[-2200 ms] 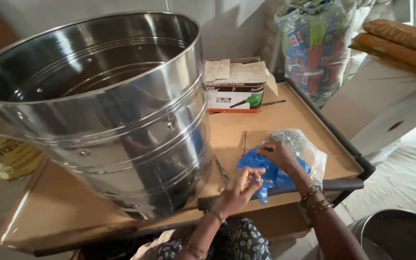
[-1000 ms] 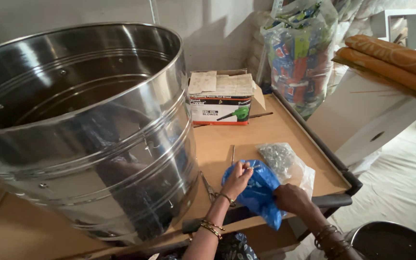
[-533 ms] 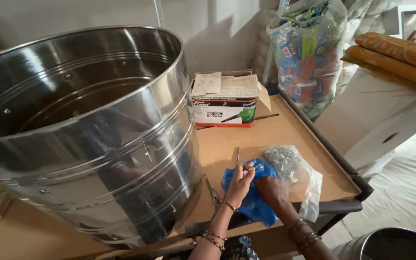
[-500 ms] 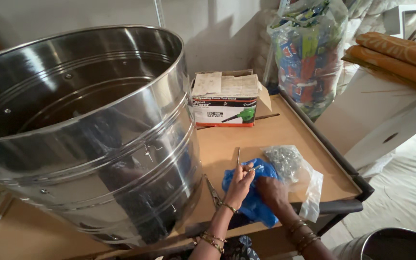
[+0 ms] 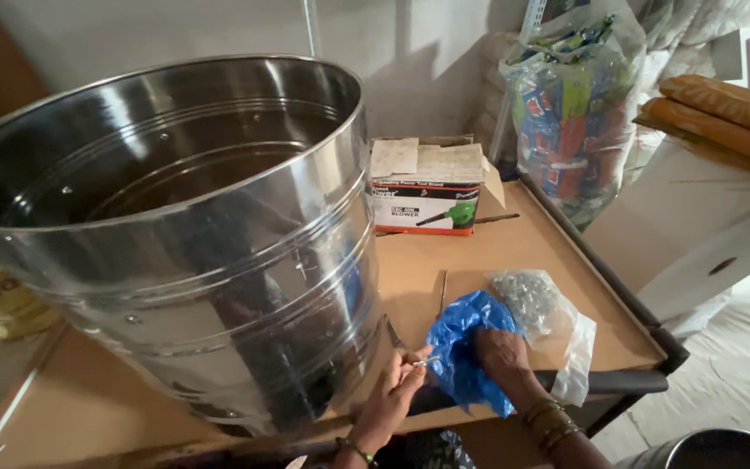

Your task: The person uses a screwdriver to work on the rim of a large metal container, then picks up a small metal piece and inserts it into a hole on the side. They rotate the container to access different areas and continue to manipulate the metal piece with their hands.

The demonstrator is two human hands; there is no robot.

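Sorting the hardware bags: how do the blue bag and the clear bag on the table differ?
The blue bag is opaque, so its contents are hidden; the clear bag shows small silvery pieces inside. The right hand reaches into the blue bag, while the clear bag lies untouched beside it. Both are crumpled thin plastic on the table.

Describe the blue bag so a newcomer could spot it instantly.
Start at the big steel drum on the brown table. Just right of its base, at the table's near edge, lies the crumpled blue bag, with the right hand in it. Its neighbour, the clear bag of small metal parts, is see-through; this one is solid blue.
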